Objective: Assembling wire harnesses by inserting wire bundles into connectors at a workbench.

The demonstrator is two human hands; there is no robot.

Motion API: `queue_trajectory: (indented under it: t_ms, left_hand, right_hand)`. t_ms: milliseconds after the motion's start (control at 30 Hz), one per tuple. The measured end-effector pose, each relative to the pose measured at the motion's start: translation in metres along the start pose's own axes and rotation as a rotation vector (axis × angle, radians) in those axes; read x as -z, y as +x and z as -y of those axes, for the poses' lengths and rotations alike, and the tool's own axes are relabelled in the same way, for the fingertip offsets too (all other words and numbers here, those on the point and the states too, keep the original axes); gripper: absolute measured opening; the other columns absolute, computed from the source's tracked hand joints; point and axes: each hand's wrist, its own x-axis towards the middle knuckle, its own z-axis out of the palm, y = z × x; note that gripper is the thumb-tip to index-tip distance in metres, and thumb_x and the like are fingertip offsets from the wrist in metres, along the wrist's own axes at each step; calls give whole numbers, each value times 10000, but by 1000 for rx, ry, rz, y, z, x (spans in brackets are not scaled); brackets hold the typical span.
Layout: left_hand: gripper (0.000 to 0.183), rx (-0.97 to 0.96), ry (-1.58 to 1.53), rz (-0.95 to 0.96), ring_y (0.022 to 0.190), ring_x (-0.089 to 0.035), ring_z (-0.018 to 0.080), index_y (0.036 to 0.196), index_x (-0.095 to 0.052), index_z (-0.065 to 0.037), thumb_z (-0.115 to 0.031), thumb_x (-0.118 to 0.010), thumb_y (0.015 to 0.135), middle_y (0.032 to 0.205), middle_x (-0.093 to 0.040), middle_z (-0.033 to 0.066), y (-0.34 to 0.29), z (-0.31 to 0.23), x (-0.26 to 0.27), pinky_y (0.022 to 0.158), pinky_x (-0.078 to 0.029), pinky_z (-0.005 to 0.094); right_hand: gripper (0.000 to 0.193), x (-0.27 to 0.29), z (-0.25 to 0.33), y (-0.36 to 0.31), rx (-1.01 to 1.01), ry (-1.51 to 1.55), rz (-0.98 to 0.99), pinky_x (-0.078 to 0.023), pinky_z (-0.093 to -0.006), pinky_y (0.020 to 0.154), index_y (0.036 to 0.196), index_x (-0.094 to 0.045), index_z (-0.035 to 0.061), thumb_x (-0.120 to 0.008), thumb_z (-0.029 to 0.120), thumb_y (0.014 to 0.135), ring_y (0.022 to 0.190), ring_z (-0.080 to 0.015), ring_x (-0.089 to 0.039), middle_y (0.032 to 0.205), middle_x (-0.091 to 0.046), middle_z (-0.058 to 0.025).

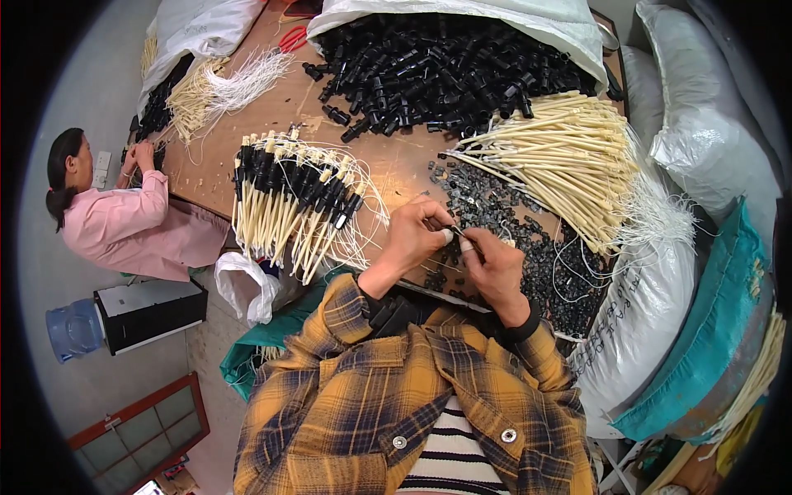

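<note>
Both of my hands meet over the front edge of the table. My left hand [410,239] is closed, its thumb and forefinger pinched together. Opposite it, my right hand [497,262] is closed in a pinch too. Between the two sets of fingertips is a small black part [454,228], partly hidden by the fingers. Many small black plastic pieces [540,285] lie loose around and beyond my right hand. Left of my left hand is a bundle of cream sticks with black sleeves and white strings [289,198].
Plain cream sticks with white strings [561,161] lie at the right. Behind them, black plastic fittings [437,70] spill from a white sack [569,29]. Red-handled scissors [293,39] lie farther back. A co-worker in pink [136,214] works at the left. Stuffed sacks [652,297] crowd the right side.
</note>
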Motion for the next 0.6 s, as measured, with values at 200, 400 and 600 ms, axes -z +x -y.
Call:
queue_trajectory:
  t_ms: [200, 400, 600]
  left_hand:
    - [171, -448, 444, -217, 824, -598, 218, 767, -637, -45, 12, -656, 606, 882, -646, 64, -3, -3, -1, 740, -474, 331]
    - [427, -477, 618, 281, 899, -642, 214, 1052, -673, -106, -34, -709, 633, 882, -686, 42, -6, -34, 16, 796, -505, 349]
    - [442, -412, 555, 279, 811, -674, 283, 1091, -663, -85, -26, -699, 655, 914, -695, 101, -4, -5, 19, 702, -533, 351]
  right_hand:
    - [189, 5, 3, 1, -280, -79, 90, -404, -229, 470, 966, -667, 33, -725, 176, 856, 510, -72, -509, 615, -596, 4]
    - [179, 41, -2, 12, -830, 973, 440, -378, -189, 486, 1014, -682, -25, -636, 106, 900, 536, -44, -495, 670, -589, 46]
    - [344, 39, 8, 1, 84, -137, 392, -497, -334, 526, 1110, -706, 176, -654, 74, 786, 624, -259, -644, 787, -680, -90]
